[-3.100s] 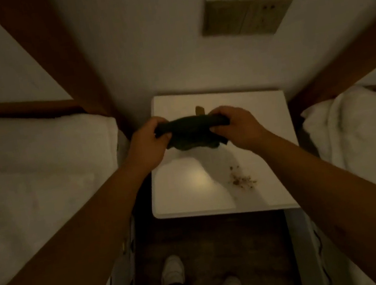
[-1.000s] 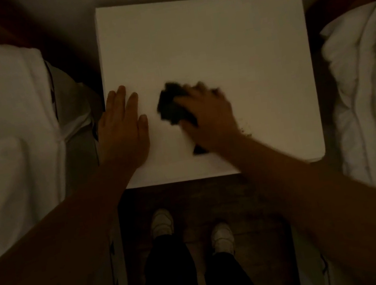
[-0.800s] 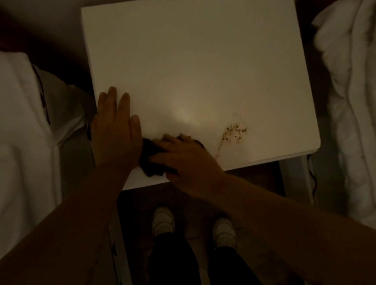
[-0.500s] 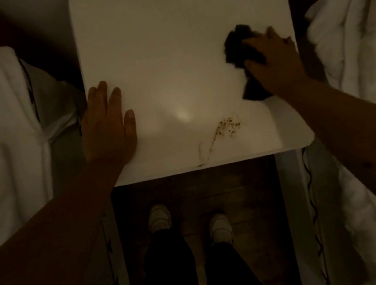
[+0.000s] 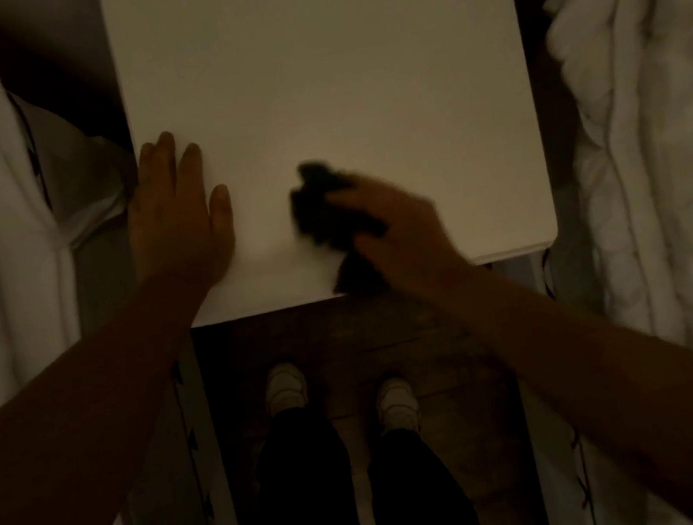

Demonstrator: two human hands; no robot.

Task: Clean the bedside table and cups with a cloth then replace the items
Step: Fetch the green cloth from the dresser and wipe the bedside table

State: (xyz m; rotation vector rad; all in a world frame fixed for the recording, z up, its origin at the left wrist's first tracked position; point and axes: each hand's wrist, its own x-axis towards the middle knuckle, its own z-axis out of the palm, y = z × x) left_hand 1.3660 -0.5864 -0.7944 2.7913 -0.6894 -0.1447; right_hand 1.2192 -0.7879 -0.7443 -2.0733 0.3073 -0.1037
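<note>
At the table's [image 5: 348, 57] near edge, the right hand [image 5: 399, 235] bunches the dark cloth [image 5: 321, 202] in a closed grip, while the left hand [image 5: 178, 216] lies flat at the near-left corner. A hard stroke could sweep debris onto the floor [image 5: 334, 337]. Farther back the top is open; beds [image 5: 654, 123] crowd both sides.

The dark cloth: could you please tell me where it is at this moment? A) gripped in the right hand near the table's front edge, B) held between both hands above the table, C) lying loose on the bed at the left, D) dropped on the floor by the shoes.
A: the right hand grips the dark cloth on the white bedside table near its front edge, while the left hand rests flat on the table's left side.
</note>
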